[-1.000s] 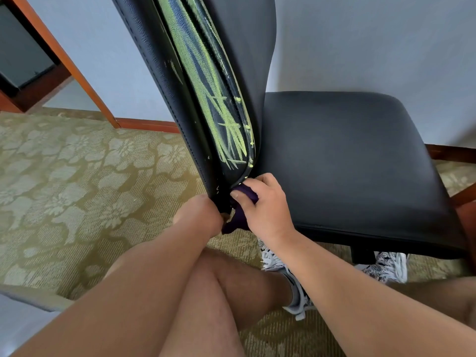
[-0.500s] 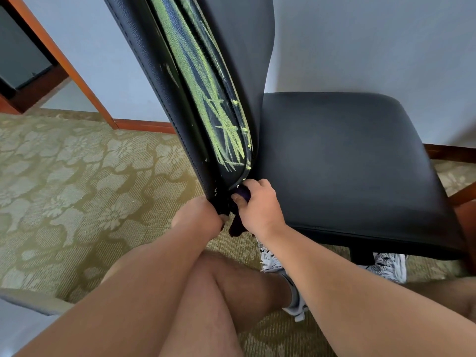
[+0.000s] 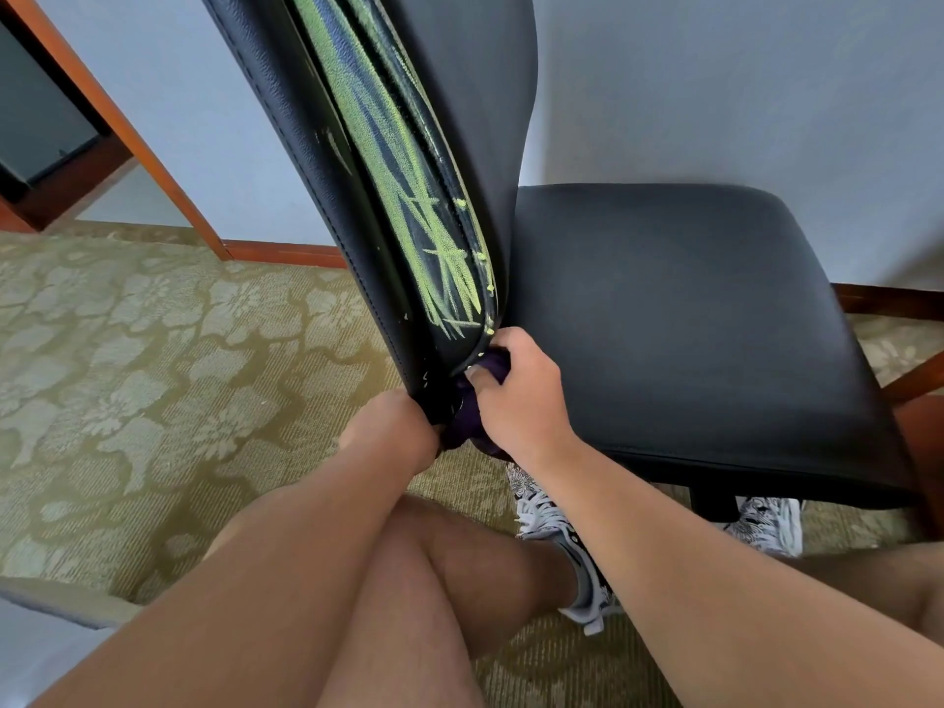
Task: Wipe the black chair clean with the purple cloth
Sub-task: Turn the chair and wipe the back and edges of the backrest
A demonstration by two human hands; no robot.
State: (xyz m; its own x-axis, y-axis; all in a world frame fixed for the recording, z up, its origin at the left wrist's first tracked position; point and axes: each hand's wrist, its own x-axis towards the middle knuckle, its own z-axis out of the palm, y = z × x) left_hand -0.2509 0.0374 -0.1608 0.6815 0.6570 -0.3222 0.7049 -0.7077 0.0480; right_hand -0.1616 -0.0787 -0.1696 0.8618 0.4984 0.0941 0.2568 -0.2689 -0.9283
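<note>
Your right hand [image 3: 516, 401] clutches the purple cloth [image 3: 472, 408] at the black chair [image 3: 679, 319] backrest's bottom corner, below the green scribbles [image 3: 408, 196]; your left hand [image 3: 393, 431] grips that lower edge; your knee [image 3: 459, 544] and sneakers [image 3: 557, 528] crowd beneath.

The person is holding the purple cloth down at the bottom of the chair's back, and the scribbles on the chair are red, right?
Not quite: the scribbles are yellow-green, not red, as the head view shows. The rest is right: the right hand holds the purple cloth at the bottom of the chair's back.
</note>
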